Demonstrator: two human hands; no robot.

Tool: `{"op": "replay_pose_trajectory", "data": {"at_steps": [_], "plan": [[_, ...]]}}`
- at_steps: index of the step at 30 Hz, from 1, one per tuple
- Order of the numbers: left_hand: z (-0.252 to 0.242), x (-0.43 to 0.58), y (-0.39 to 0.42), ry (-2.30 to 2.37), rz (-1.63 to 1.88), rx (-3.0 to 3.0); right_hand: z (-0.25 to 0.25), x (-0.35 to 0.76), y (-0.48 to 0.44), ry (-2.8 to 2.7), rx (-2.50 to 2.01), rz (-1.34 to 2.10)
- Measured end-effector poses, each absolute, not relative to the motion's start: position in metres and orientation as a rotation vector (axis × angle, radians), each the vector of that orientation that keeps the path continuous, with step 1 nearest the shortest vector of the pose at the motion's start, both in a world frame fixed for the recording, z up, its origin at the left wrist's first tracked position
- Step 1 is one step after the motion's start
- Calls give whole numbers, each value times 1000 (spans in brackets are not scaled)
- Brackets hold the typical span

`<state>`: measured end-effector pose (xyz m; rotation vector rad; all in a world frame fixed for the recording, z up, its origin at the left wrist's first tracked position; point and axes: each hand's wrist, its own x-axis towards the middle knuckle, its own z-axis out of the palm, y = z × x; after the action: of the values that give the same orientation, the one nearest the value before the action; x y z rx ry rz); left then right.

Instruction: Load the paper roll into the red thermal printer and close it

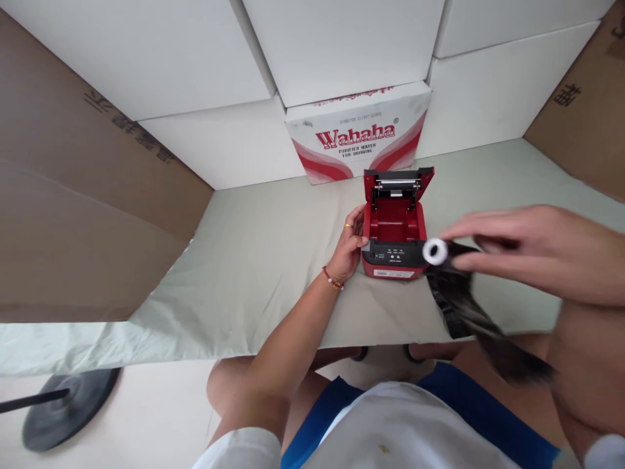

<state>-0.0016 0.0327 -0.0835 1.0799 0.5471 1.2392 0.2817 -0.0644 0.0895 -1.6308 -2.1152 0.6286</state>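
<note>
A small red receipt printer (395, 228) stands on the pale cloth-covered table (273, 260) with its lid tipped open and its paper bay showing empty. My left hand (350, 244) rests against the printer's left side, fingers on its front corner. My right hand (532, 251) is raised to the right of the printer and pinches a small white paper roll (435, 251) between thumb and fingers. A dark, blurred wrapper (469, 312) hangs down from the roll.
A white Wahaha water carton (359, 133) stands just behind the printer, among plain white boxes (219, 140). Brown cardboard boxes (73, 195) wall in the left and far right. A black round stand base (68, 407) sits on the floor at lower left.
</note>
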Motion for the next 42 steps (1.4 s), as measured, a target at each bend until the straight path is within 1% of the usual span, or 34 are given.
{"op": "replay_pose_trajectory", "data": {"at_steps": [1,2,6,10,12,16,18,21,23,26,28,30,34,38,42], "plan": [[-84,-1,33,547,1240,1083,88,263,-47,-2192,-1554,751],[-84,0,33,551,1249,1086,85,246,-31,-2220,-1581,754],[-79,1,23,668,1376,1164,64,199,5,-2296,-1790,349],[-68,-3,0,934,1588,1440,53,182,12,-2369,-1950,205],[-64,-5,-11,955,1587,1614,52,179,16,-2379,-1991,189],[-61,-4,-21,946,1413,1932,51,176,27,-2385,-2047,212],[-62,-1,-21,938,1437,2057,51,176,28,-2375,-2049,218],[-63,3,-21,920,1536,2228,54,183,20,-2281,-1844,328],[-62,5,-22,933,1597,2369,57,193,13,-2039,-1625,354],[-57,10,-24,883,1752,2564,57,214,12,-1567,-1413,148],[-53,14,-24,817,1854,2600,50,228,23,-1428,-1362,-1],[-49,16,-24,792,1923,2583,39,237,37,-1445,-1348,2],[-48,18,-23,805,1981,2559,17,235,39,-1513,-1318,270],[-50,15,-23,792,1979,2560,1,231,1,-1547,-1183,227],[-49,13,-23,829,1924,2592,-20,243,-28,-1742,-950,230]]}}
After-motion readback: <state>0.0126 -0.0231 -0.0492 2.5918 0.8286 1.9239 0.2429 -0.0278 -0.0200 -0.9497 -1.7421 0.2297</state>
